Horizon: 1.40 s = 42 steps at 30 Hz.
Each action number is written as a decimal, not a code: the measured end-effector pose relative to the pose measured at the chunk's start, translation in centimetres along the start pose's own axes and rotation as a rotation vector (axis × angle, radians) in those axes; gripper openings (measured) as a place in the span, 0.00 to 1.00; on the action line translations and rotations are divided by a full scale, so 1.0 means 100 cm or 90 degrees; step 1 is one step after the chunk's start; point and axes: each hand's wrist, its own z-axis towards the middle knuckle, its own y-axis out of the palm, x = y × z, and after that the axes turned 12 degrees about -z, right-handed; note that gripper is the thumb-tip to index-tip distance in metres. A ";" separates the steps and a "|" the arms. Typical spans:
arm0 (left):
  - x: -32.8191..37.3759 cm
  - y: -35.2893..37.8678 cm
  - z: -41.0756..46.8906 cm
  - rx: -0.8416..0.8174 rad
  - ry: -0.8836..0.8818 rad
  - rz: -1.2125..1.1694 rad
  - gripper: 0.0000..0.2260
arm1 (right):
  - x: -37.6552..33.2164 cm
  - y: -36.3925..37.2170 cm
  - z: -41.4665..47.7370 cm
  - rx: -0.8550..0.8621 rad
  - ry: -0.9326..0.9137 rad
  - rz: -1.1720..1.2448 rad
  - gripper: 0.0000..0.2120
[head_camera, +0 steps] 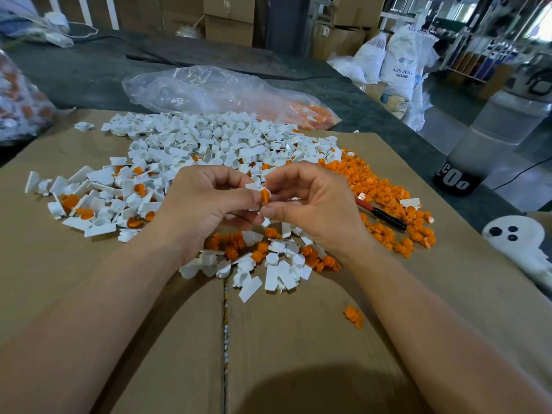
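My left hand [206, 204] and my right hand [310, 204] meet above the cardboard sheet [298, 339]. Between their fingertips sits a small white plastic part [253, 186] with an orange plug [264, 196] at its mouth. The left hand pinches the white part; the right hand pinches the orange plug. A wide heap of white parts [209, 141] spreads behind the hands. Loose orange plugs [385, 189] lie in a band to the right. At the left lies a pile of white parts with orange plugs in them [98, 201].
A clear plastic bag [215, 91] with orange pieces lies behind the heap. A red and black pen [382, 213] lies among the orange plugs. A lone orange plug [354, 316] sits near my right forearm. White sacks [397, 61] and cardboard boxes stand beyond the table.
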 end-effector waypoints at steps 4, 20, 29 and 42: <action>0.000 0.000 0.000 0.001 0.000 0.001 0.04 | 0.000 0.001 -0.001 0.002 -0.027 -0.004 0.17; 0.000 -0.004 0.003 0.043 -0.032 -0.057 0.06 | 0.016 -0.078 0.005 0.141 0.278 -0.429 0.20; -0.001 -0.004 0.003 0.046 -0.017 -0.066 0.06 | 0.023 -0.075 0.006 -0.177 0.412 -0.625 0.39; -0.004 -0.003 0.005 0.047 -0.040 -0.103 0.04 | 0.024 -0.066 0.008 -0.073 0.406 -0.643 0.15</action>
